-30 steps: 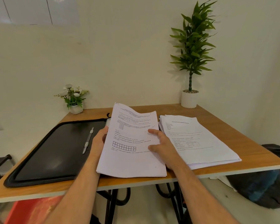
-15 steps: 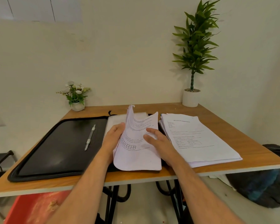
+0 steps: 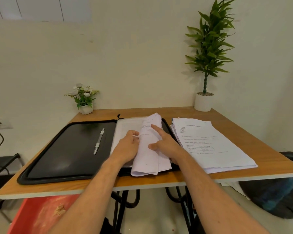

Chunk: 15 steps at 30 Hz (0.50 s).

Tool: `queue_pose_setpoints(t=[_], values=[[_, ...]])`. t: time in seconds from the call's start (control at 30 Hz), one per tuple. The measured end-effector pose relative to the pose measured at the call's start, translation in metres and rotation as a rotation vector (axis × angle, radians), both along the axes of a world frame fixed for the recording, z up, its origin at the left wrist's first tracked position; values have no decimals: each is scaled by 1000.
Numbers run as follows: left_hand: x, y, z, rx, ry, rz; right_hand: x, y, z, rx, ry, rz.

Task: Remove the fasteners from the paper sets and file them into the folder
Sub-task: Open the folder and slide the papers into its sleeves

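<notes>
Folding over on itself, a paper set point(image 3: 150, 149) lies on the right half of the open black folder point(image 3: 69, 149), its near end hanging past the folder's front edge. The left hand point(image 3: 128, 146) sits at the set's left edge with fingers curled against the sheets; whether it actually pinches them I cannot tell. The right hand point(image 3: 164, 142) rests flat on top, index finger stretched out straight, pressing rather than gripping. A metal fastener strip point(image 3: 99, 141) lies loose on the folder's left half, and a second stack of papers point(image 3: 210, 144) waits just right of the folder on the wooden table point(image 3: 269, 154).

The likely trouble is the curl: if the sheets are pressed down while doubled, they may crease or file crookedly. The overhanging end could also slide off the folder toward the table edge, should the pressing hand lift early.
</notes>
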<state>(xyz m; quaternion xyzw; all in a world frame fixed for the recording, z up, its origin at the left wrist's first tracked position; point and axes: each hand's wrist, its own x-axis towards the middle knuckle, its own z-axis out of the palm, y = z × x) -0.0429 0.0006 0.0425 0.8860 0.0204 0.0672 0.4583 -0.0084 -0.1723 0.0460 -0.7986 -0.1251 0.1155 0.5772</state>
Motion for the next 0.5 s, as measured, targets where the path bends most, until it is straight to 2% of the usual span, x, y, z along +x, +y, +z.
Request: queue_pose_setpoints(t=[0.13,0.33,0.5], values=[[-3,15,1,329,12,14,2,0,-3,14,83,-10],[-14,12,-3,279,62,-130,3,4,-11,7,-16,-78],[-19,14,-11,387,22,-135,-3,-10,-16,212,-15,-143]])
